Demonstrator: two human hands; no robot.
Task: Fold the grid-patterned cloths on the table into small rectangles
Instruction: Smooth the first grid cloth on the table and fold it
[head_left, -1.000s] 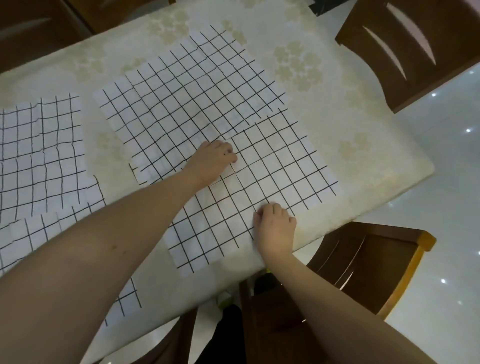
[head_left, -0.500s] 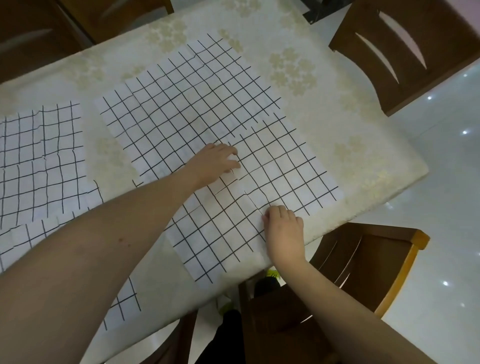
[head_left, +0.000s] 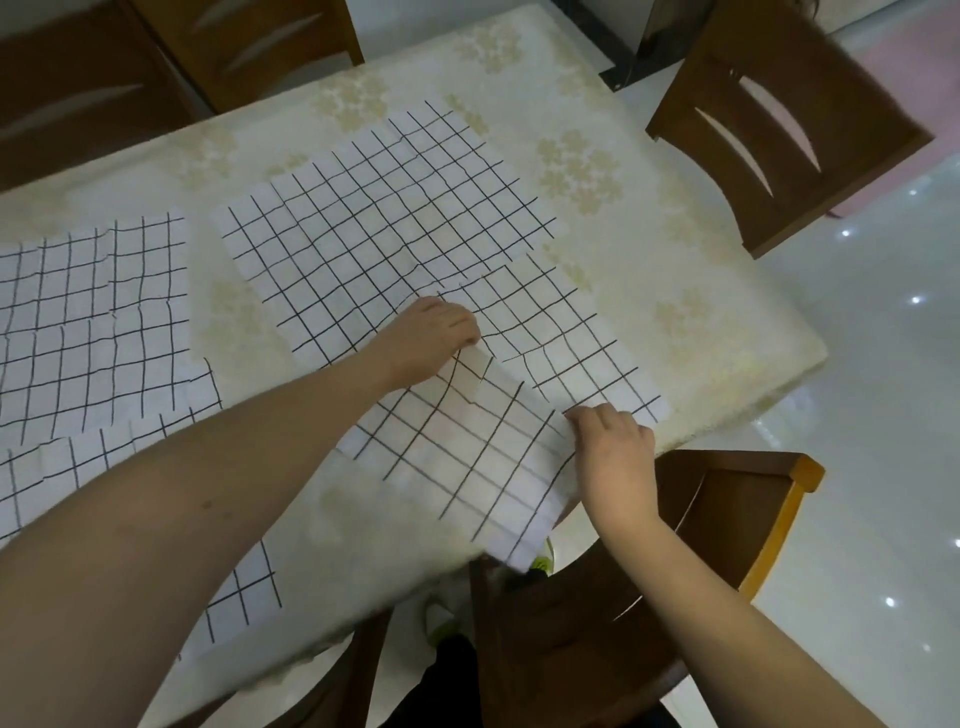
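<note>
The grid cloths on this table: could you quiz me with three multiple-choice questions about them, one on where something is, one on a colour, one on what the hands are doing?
1. Where is the cloth being handled?
A. at the table's near edge, overhanging it
B. on a chair seat
C. on the floor

2. What colour are the grid lines?
A. red
B. black
C. green

3. What are the left hand and right hand doing?
A. resting idle
B. both pinching the cloth's raised edge
C. holding scissors

Answers: 1 A, its corner hangs past the table edge. 2 B, dark lines on white. 3 B, fingers curl on the lifted fold.
</note>
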